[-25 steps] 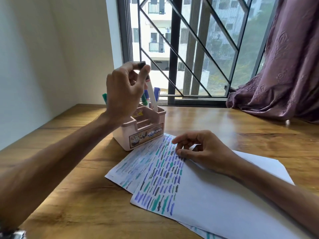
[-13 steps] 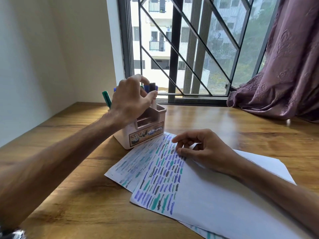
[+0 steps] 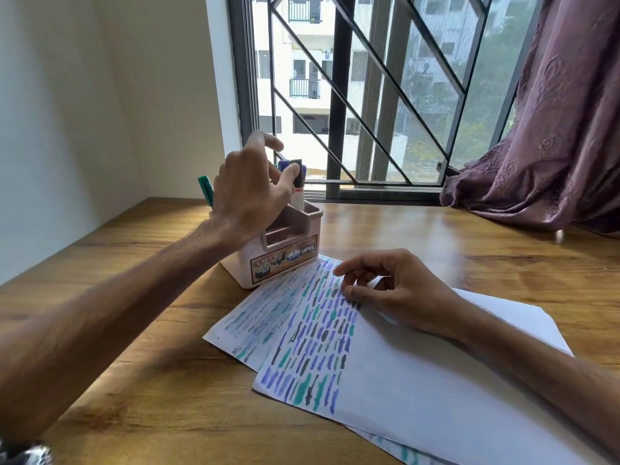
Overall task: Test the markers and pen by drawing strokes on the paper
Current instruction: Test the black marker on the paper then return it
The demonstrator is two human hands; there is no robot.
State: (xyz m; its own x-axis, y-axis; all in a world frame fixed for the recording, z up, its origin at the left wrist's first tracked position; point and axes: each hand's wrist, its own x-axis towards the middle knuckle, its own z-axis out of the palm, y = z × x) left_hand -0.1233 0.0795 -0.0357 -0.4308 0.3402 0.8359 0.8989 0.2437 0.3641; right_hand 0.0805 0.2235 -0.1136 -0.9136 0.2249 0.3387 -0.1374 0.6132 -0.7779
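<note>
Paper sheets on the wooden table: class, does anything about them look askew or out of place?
Yes. The white stroke-covered top sheet lies slanted over a second marked sheet, which pokes out unevenly at its left. Nothing looks torn or spilled.

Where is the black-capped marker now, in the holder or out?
In: the black-capped marker stands upright in the pink holder, cap on, with the left hand thumb at its cap.

Wood table (image 3: 436,236) w/ organizer (image 3: 285,253), paper (image 3: 419,380)
</note>
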